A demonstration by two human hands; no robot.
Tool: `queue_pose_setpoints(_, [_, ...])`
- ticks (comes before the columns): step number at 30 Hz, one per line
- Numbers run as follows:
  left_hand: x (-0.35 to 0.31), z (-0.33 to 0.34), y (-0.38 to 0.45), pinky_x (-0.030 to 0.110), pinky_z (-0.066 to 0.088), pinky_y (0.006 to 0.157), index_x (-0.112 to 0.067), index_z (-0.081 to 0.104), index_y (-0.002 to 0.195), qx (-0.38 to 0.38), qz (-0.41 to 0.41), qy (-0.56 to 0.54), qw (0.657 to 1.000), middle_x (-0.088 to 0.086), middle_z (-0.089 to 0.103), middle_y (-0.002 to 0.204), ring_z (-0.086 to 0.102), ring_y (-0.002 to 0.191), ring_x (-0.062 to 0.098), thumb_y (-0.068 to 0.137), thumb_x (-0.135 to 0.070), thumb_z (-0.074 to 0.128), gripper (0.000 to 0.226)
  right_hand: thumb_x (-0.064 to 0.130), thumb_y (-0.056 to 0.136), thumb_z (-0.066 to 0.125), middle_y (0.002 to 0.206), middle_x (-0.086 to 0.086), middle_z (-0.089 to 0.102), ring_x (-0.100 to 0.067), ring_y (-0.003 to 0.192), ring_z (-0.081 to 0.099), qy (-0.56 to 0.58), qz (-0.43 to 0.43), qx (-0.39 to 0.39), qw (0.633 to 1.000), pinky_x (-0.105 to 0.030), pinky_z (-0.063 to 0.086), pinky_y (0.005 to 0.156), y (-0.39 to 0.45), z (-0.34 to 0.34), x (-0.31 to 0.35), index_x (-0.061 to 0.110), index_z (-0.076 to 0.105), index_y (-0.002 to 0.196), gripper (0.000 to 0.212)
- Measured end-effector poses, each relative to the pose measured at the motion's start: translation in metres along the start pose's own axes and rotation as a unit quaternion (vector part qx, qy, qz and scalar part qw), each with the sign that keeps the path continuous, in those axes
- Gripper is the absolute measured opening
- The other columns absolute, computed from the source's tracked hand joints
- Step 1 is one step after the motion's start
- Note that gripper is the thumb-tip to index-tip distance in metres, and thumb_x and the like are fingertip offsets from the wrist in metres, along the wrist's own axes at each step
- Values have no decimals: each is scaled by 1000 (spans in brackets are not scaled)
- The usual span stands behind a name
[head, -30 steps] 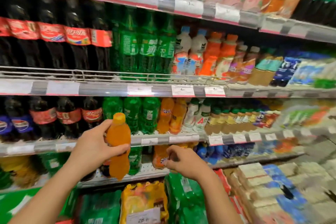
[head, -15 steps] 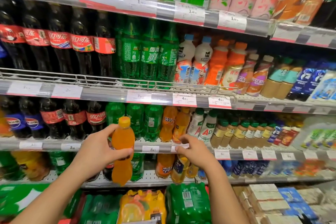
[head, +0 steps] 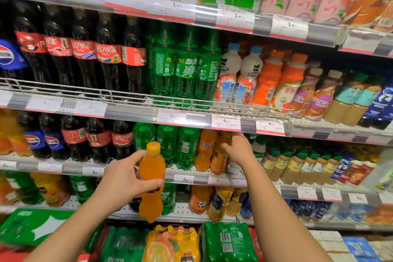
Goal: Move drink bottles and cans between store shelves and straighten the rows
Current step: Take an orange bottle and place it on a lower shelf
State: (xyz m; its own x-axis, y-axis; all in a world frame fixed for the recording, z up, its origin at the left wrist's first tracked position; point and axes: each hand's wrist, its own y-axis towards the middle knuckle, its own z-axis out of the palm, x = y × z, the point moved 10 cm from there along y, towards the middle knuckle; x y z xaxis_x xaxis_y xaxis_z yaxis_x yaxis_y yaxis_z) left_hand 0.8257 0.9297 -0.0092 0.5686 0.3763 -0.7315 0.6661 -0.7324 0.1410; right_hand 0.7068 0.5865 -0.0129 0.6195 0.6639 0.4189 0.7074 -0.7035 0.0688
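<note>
My left hand (head: pixel 125 181) grips an orange soda bottle (head: pixel 151 206) with an orange cap around its middle, holding it upright in front of the shelves. My right hand (head: pixel 239 151) is closed on the neck of a second orange bottle (head: pixel 219 159) with a blue and yellow label. That bottle stands on the middle shelf (head: pixel 191 179) beside another orange soda bottle (head: pixel 204 151), right of the green soda bottles (head: pixel 187 147).
Cola bottles (head: pixel 97 140) fill the left of the middle shelf and small tea bottles (head: pixel 297 166) the right. Above it stand large cola and green bottles behind a wire rail (head: pixel 127 97). More orange bottles (head: pixel 200 200) stand on the lower shelf, with shrink-wrapped packs (head: pixel 227 242) at the bottom.
My right hand has risen from the lower shelf to the middle shelf, carrying the labelled orange bottle. My left hand still holds its bottle in about the same place.
</note>
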Motion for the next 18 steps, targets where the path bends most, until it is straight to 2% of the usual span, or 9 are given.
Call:
queue_pose_setpoints(4, [3, 2, 2, 44, 58, 70, -50, 55, 118, 1, -1, 14, 1000, -6, 74, 83, 68, 70, 8, 59, -85, 71, 70, 30, 102, 58, 141, -17, 52, -28, 117, 55, -30, 13, 38, 999, -33, 44, 91, 10, 16, -7, -1, 70, 104, 34])
queue_pose_setpoints(7, [4, 3, 2, 44, 58, 69, -49, 56, 115, -2, -6, 16, 1000, -5, 73, 82, 68, 69, 8, 59, -80, 74, 66, 30, 99, 61, 137, -12, 56, -22, 91, 56, -13, 28, 6, 1000, -32, 44, 77, 14, 19, -16, 0, 71, 98, 31])
queue_pose_setpoints(8, [4, 4, 2, 44, 58, 68, -50, 56, 114, -3, -7, 15, 1000, -5, 73, 82, 68, 69, 8, 60, -78, 75, 64, 31, 98, 62, 131, -10, 60, -19, 84, 57, -6, 34, -8, 999, -32, 43, 73, 14, 19, -20, 1, 71, 99, 31])
queue_pose_setpoints(10, [2, 6, 3, 45, 57, 67, -50, 56, 113, -3, -5, 14, 1000, -4, 73, 81, 67, 68, 9, 62, -73, 78, 60, 34, 97, 65, 110, -5, 67, -18, 75, 60, 18, 39, -24, 999, -33, 45, 70, 11, 21, -25, 3, 64, 125, 42])
queue_pose_setpoints(12, [2, 10, 4, 46, 57, 66, -52, 56, 114, 3, -2, 15, 1000, -3, 72, 80, 66, 66, 10, 63, -73, 78, 59, 35, 95, 69, 100, -5, 71, -25, 85, 67, 52, 33, -34, 997, -37, 53, 75, 6, 22, -27, 14, 42, 151, 65])
queue_pose_setpoints(13, [2, 12, 5, 47, 56, 65, -52, 55, 114, 6, -2, 13, 1000, -2, 72, 79, 65, 65, 11, 63, -75, 77, 60, 34, 94, 70, 104, -7, 71, -29, 95, 68, 67, 28, -42, 996, -41, 56, 81, 3, 19, -28, 18, 36, 154, 71])
queue_pose_setpoints(15, [3, 16, 6, 47, 56, 65, -53, 54, 116, 11, -3, 4, 1000, -1, 72, 78, 65, 64, 12, 63, -75, 77, 62, 35, 94, 71, 119, -8, 70, -33, 112, 65, 93, 25, -52, 994, -45, 56, 92, -3, 17, -30, 21, 41, 150, 64])
queue_pose_setpoints(18, [1, 22, 8, 48, 56, 65, -50, 56, 115, 16, -1, -8, 1000, 0, 71, 75, 64, 62, 14, 64, -74, 78, 61, 33, 97, 69, 121, -6, 69, -30, 114, 64, 117, 10, -60, 991, -43, 54, 94, -14, 15, -31, 20, 50, 140, 48])
